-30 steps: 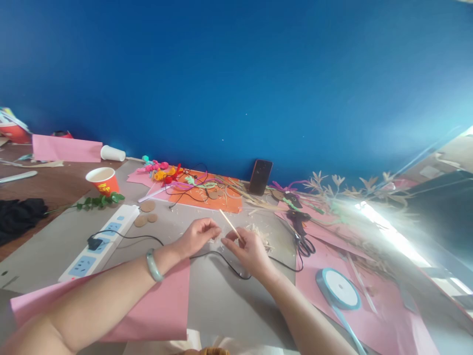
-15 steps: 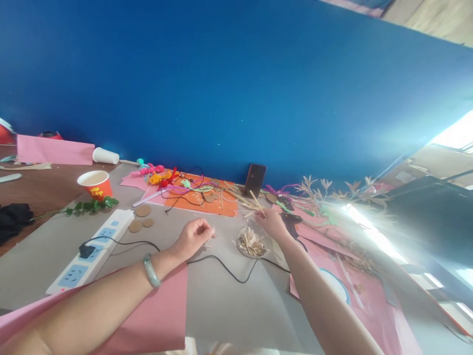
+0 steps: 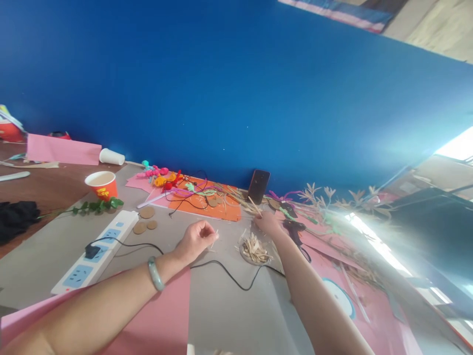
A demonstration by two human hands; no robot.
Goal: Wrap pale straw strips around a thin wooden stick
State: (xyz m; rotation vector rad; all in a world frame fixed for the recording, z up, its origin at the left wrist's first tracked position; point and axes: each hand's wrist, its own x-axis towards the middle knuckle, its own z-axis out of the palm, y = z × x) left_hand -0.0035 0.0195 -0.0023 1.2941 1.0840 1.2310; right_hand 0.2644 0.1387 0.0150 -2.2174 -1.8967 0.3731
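My left hand [image 3: 197, 240] is closed in a pinch above the grey table covering [image 3: 225, 305], with a small pale sliver showing at its fingertips. Beyond the round dish [image 3: 244, 257], my right hand [image 3: 268, 224] has its fingers closed on a thin straw-coloured stick [image 3: 254, 204] that points up and to the left. Short pale stick pieces [image 3: 254, 246] are heaped in the dish, between my two hands. A black glue gun [image 3: 294, 229] lies to the right of my right hand. Behind that hand a dark phone [image 3: 258, 185] leans against the blue wall.
A white power strip [image 3: 105, 251] lies at the left, its black cable [image 3: 229, 276] running in front of the dish. Nearby are a red paper cup [image 3: 107, 190], cardboard discs [image 3: 147, 212] and a green sprig [image 3: 98, 206]. Orange paper [image 3: 221, 212] and dried stems [image 3: 318, 195] lie at the back.
My right hand has come slightly lower and nearer the dish, still with the stick. The left hand keeps its pinch. The whole view has shifted a little.
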